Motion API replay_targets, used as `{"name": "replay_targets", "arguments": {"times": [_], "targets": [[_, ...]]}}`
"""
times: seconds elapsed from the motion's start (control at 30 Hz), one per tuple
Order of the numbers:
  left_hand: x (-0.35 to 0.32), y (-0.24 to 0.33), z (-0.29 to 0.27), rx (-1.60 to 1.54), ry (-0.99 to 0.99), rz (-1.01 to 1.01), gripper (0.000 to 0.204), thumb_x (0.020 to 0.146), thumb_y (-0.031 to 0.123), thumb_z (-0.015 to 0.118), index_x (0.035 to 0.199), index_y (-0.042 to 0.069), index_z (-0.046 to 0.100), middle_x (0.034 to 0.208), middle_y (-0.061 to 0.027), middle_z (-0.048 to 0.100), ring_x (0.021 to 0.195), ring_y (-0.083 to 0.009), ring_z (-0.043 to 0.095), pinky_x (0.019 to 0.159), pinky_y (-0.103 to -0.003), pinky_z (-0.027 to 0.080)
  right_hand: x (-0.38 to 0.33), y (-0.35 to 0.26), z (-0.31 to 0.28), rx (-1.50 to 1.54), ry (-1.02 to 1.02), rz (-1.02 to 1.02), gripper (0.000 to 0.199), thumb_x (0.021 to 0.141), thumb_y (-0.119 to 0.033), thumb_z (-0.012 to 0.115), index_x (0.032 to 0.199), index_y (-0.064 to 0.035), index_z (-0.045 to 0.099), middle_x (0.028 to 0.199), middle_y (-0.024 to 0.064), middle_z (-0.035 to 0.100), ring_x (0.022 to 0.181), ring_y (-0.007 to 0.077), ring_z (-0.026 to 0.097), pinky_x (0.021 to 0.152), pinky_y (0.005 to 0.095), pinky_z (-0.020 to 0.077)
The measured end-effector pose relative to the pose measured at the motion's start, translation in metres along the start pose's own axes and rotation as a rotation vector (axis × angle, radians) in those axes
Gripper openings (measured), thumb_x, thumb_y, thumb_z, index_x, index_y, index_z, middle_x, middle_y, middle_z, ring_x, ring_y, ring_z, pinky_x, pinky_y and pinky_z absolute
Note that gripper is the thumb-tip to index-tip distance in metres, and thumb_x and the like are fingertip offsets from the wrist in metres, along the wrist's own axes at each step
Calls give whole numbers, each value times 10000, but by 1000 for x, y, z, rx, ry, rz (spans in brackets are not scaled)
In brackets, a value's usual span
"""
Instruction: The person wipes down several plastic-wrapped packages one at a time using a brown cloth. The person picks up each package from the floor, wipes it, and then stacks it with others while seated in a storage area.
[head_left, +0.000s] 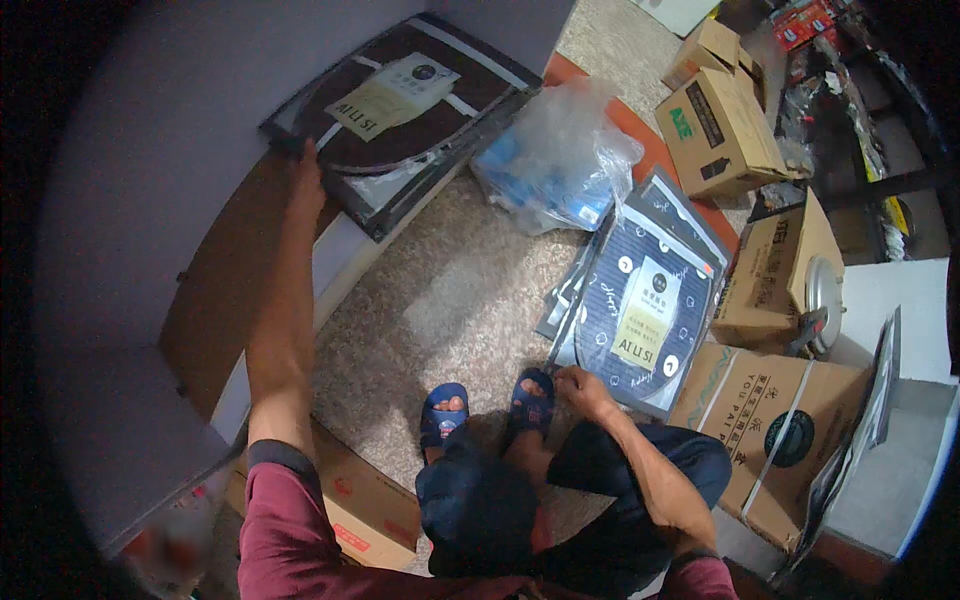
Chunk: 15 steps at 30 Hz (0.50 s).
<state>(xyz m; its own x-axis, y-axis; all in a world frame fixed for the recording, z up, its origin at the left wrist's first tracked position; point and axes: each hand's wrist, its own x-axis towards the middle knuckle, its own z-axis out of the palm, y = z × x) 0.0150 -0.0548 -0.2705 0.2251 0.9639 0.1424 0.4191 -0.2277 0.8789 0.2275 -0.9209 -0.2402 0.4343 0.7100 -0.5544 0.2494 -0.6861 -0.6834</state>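
Note:
A stack of flat, dark brown packaged mats (410, 140) in clear wrapping, with a pale paper label on top, lies tilted at the upper left. My left hand (309, 180) is at its left edge, closed on the border, with most fingers hidden. On the floor at right of centre lies a second pile, topped by a blue striped packaged mat (610, 300) with white prints and a pale label. The fingers of my right hand (588, 392) are closed on the near left corner of that top package.
A clear plastic bag (570, 160) with blue contents sits between the piles. Cardboard boxes (725, 130) line the right side, one with a round metal lid (823, 300) against it. Another carton (365, 495) is by my left arm. My sandalled feet (445, 415) stand on the patterned floor.

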Motion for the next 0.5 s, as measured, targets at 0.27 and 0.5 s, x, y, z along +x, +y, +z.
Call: {"name": "replay_targets", "arguments": {"times": [0.27, 0.5], "targets": [[-223, 39, -4, -235, -332, -201, 440, 1269, 349, 699, 1573, 36, 758, 1340, -65, 815, 1252, -189, 775, 1073, -404, 620, -2, 172, -76, -171, 663, 376, 469, 1171, -428, 691, 1289, -22, 894, 1202, 292, 892, 1149, 514, 853, 1059, 585, 653], [-556, 31, -100, -200, -602, -545, 330, 1280, 283, 707, 1469, 33, 812, 1234, -50, 836, 1053, -165, 808, 883, -368, 651, -1, 310, -126, 26, 688, 1044, 966, 1054, -570, 765, 1744, 67, 537, 1616, 405, 689, 1458, 515, 733, 1251, 588, 574]]}}
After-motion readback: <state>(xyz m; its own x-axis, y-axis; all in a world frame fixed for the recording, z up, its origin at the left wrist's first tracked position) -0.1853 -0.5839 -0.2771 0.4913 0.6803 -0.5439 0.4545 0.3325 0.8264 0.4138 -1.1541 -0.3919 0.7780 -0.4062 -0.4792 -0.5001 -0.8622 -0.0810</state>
